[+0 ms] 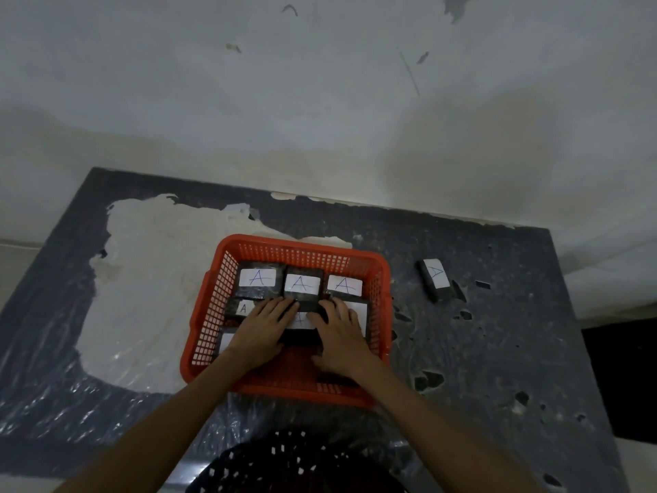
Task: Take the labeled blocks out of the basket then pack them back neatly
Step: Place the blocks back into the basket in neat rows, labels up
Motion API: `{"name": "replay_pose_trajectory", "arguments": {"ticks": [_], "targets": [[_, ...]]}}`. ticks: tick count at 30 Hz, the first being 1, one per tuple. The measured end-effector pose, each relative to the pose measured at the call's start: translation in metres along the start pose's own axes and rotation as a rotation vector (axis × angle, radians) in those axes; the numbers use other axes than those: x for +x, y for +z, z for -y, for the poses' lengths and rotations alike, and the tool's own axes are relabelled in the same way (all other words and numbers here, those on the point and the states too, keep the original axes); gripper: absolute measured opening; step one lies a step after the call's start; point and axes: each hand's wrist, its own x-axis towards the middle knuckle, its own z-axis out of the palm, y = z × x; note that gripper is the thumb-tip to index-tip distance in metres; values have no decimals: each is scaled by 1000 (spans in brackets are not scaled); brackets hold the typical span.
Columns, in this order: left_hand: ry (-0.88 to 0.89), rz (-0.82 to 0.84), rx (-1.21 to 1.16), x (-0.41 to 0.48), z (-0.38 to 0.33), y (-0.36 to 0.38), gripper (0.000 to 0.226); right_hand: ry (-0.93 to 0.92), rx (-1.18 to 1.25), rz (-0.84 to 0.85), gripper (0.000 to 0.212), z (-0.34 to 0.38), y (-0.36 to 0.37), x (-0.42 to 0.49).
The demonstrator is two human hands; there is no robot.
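An orange mesh basket (305,251) sits mid-table. Along its far wall lie three black blocks with white "A" labels: left (257,278), middle (301,284), right (344,285). A second row sits in front of them, mostly covered by my hands; a small "A" label (243,308) shows at its left and a centre block (300,322) shows between my hands. My left hand (261,330) and my right hand (341,336) lie flat on this centre block, pressing it from both sides. One more labeled block (434,279) lies on the table outside, right of the basket.
The dark table top (497,350) has a large worn pale patch (142,297) at left and chipped spots at right. A stained wall stands right behind the table. A black perforated object (295,460) sits at the near edge below the basket.
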Motion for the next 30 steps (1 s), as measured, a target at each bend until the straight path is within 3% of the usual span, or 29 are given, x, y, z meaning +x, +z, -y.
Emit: {"name": "replay_pose_trajectory", "arguments": {"ticks": [3,6,9,11,13,15,17,20,26,30], "targets": [[10,32,-31,7,1,-2,92,-42,68,-27,72,-7,-15,-1],[-5,19,-86,6,0,2,92,-50,177,-266,49,-21,-37,-3],[-23,8,-91,4,0,3,95,123,311,-571,27,-52,-62,1],[-25,-14,-123,4,0,6,92,339,366,-678,27,-86,-72,7],[-29,-28,-164,6,1,9,90,585,354,-630,43,-122,-78,14],[-23,-39,-164,5,2,10,90,836,316,-397,61,-153,-78,15],[-11,-34,-153,5,3,11,92,932,272,-191,66,-174,-73,11],[-7,-64,-163,6,3,13,92,874,251,-143,62,-193,-59,8],[6,-69,-162,-1,11,13,92,806,380,-413,54,-192,-66,3],[-5,-70,-158,-12,16,14,93,775,369,-317,56,-186,-61,2]]}}
